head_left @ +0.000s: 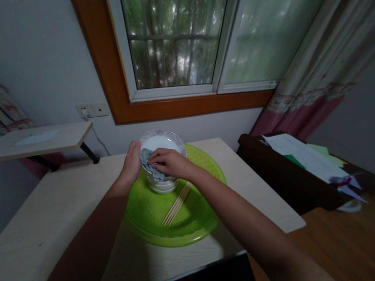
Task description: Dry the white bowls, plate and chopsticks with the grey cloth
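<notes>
My left hand [132, 162] grips the left rim of a white bowl [163, 140] with a patterned edge. The bowl is tilted towards me above more white bowls [164, 186], which sit in a round green basin [142, 214]. Pressed over the bowl's near-left rim is a grey-blue cloth [153, 166], bunched under the fingers of my right hand [169, 162], which are closed on it. Several wooden chopsticks [176, 204] lie side by side in the basin, in front of the bowls.
The basin rests on a pale wooden table [60, 217]. A raised shelf [63, 142] stands on the table's left part. Behind are a wall socket [92, 110] and a window [174, 33]. To the right is a dark brown box-like piece [278, 173] with papers [296, 151] on it.
</notes>
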`<state>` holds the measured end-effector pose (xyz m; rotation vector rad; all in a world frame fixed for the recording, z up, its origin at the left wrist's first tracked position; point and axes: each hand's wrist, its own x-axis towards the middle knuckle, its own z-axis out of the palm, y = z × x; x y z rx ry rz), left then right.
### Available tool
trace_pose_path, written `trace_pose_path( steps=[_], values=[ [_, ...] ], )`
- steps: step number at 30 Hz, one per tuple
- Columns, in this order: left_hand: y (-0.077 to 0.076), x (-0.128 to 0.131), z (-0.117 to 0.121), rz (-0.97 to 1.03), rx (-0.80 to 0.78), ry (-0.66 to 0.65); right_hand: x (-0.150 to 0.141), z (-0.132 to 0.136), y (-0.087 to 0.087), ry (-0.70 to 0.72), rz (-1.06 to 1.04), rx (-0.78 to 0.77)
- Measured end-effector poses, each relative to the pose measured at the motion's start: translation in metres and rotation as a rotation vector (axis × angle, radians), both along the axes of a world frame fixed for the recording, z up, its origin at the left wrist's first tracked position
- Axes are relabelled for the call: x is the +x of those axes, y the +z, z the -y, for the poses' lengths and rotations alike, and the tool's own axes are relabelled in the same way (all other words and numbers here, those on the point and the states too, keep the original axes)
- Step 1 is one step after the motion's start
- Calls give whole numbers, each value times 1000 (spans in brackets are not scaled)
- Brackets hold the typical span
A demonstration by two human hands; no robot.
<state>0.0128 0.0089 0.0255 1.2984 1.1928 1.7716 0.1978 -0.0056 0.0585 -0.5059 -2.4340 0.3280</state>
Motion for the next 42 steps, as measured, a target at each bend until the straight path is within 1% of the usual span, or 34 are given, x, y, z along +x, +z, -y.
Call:
trace_pose_path(
  steps=[2, 5, 7, 10, 12, 15, 19, 21, 23, 25, 27, 30, 32, 34, 35, 37, 40, 42],
  values=[
    [0, 4, 1, -16, 2, -72, -6, 0, 0, -32, 18, 71],
    [1, 10, 4, -38, 19, -173, -10, -1, 4, -146, 34, 161],
    [1, 12, 6, -33, 22, -224, -8, -3, 7, -251, 23, 178],
    [1, 13, 8, -3, 3, -275, 0, -7, 11, -438, 5, 152],
    [0, 11, 9, 8, -8, -269, 7, -10, 13, -550, 13, 137],
    [0, 7, 8, 9, 5, -184, 19, -12, 14, -673, 46, 145],
    [1, 0, 5, 5, 41, -43, 28, -10, 13, -749, 160, 173],
    [1, -4, 3, -13, 52, 20, 29, -7, 14, -744, 218, 161],
    [1, -7, 1, -34, 61, 73, 29, -3, 15, -695, 254, 114],
    [0, -10, -1, -41, 57, 102, 28, -1, 16, -577, 278, 41],
    [-2, -11, -3, -36, 39, 102, 27, 0, 16, -415, 278, -46],
    [-2, -8, -5, -34, 24, 70, 21, -1, 15, -193, 197, -159],
    [0, -4, -5, -58, 15, 51, 14, -2, 14, -91, 127, -192],
    [3, 1, -4, -107, -4, 38, 4, -4, 14, -28, 72, -173],
    [5, 3, -3, -136, -11, 33, 0, -6, 15, -18, 47, -148],
    [9, 8, -1, -184, -12, 8, -7, -10, 17, -46, 3, -83],
    [14, 15, 2, -219, -2, -67, -11, -19, 21, -162, -35, -2],
    [14, 17, 4, -225, -8, -114, -8, -27, 24, -260, -33, 45]
  ],
)
